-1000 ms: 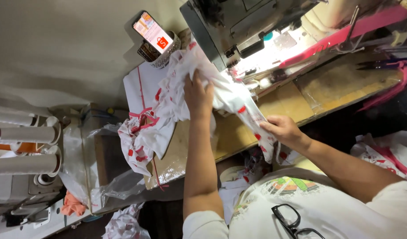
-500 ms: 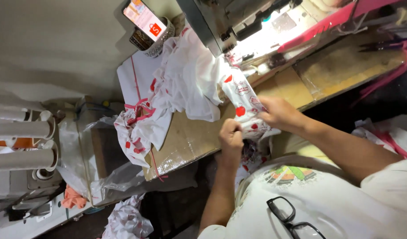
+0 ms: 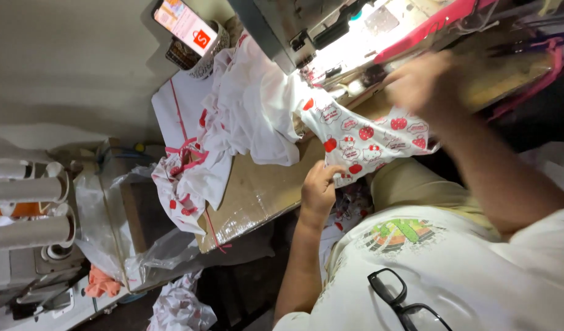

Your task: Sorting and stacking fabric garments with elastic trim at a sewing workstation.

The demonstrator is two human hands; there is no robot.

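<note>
A piece of white fabric printed with red strawberries [image 3: 361, 138] is stretched between my hands in front of the sewing machine [image 3: 306, 30]. My left hand [image 3: 318, 190] pinches its lower edge near the table's front edge. Blurred with motion, my right hand [image 3: 426, 83] grips the fabric's far end beside the machine's lit needle area. More of the white cloth [image 3: 251, 104] lies heaped on the wooden table [image 3: 257, 190] to the left of the machine.
A phone with a lit screen [image 3: 184, 24] leans at the table's back corner. Another red-and-white pile [image 3: 184, 178] hangs off the table's left side. Large thread cones [image 3: 24, 208] stand at far left; scraps lie on the floor [image 3: 180, 306]. Glasses [image 3: 404, 303] hang on my shirt.
My left hand came off the heaped cloth and dropped to the fabric's lower edge. My right hand swept up toward the machine, pulling the printed piece taut between both hands.
</note>
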